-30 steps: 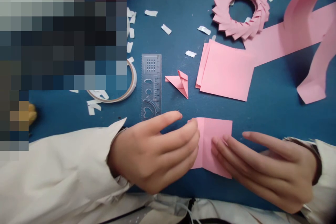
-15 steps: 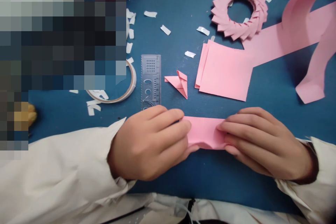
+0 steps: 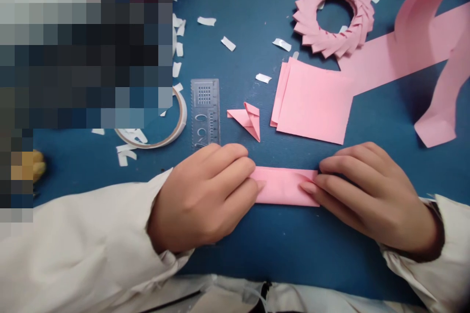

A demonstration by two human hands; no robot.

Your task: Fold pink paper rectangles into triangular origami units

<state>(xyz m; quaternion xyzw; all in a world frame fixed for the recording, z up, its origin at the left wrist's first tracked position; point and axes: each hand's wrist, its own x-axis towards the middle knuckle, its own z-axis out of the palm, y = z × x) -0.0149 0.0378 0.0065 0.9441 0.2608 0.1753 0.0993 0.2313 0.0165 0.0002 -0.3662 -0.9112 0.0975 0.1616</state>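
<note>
A pink sheet of paper (image 3: 281,187), folded over into a narrow strip, lies crosswise on the blue table in front of me. My left hand (image 3: 205,195) is closed on its left end, thumb along the paper. At the right end my right hand (image 3: 370,195) pinches the upper layer, which lifts slightly at that corner. Just beyond the strip rests a small folded pink paper piece (image 3: 251,120). A clear plastic ruler (image 3: 205,110) stands beside it, its near end reaching my left hand. Pink paper squares (image 3: 312,102) lie stacked farther right.
A ring of interlocked pink folded pieces (image 3: 306,34) sits at the back right, near long curling pink paper strips (image 3: 389,61). A tape roll (image 3: 182,112) lies left of the ruler. White scraps (image 3: 228,43) are scattered about. The upper left is blurred out.
The paper's near edge, bowed up before, now lies flat as a narrower folded strip. My right thumb has moved from below the edge onto the paper. The view has shifted slightly.
</note>
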